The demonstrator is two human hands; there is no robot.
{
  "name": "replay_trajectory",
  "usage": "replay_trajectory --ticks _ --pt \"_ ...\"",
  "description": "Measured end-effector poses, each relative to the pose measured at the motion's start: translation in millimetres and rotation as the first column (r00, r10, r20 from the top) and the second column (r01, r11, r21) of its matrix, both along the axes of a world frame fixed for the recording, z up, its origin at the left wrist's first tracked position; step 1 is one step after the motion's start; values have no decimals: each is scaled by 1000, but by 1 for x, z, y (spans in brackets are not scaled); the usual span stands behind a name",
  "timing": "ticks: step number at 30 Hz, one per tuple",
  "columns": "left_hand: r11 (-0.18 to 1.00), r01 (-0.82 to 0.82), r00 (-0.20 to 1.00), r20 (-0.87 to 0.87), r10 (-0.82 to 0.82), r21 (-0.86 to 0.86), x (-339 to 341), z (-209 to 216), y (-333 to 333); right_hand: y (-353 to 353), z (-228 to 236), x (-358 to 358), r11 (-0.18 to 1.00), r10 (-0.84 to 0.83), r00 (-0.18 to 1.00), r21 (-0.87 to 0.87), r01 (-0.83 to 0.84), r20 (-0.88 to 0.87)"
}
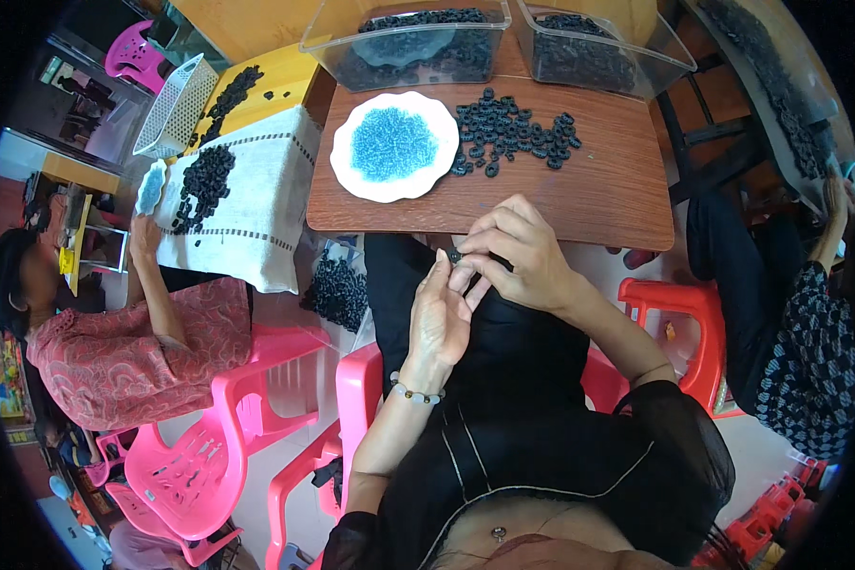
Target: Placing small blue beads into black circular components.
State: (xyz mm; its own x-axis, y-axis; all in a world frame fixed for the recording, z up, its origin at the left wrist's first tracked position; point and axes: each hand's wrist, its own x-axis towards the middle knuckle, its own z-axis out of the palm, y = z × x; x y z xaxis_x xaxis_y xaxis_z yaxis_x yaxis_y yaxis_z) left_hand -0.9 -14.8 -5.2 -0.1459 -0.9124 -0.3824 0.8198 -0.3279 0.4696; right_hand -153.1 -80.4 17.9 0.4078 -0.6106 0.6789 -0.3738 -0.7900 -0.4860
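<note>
Wood-grained brown table spans the far middle; at its left, a smooth white scalloped plate bears tiny glassy blue bits; rounded, matte black pieces lie to the right; near its near edge, the left hand, loosely curled, and the right hand, pinching, meet fingertip to fingertip at a small dark piece; fingers hide too much to tell its direction or long axis.

Pinches a small black piece with left hand and right hand, mid-frame. Faces a brown tabletop, upper centre.
</note>
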Motion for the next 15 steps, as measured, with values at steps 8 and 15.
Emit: replay_trajectory --ticks 8,15 --pt "991 95 991 -101 -85 94 5 -5 2 -4 -3 -10 992 106 993 73 -102 -49" --pt "980 185 980 55 -190 73 4 -6 2 -2 -5 -16 986 143 987 95 -137 -66"
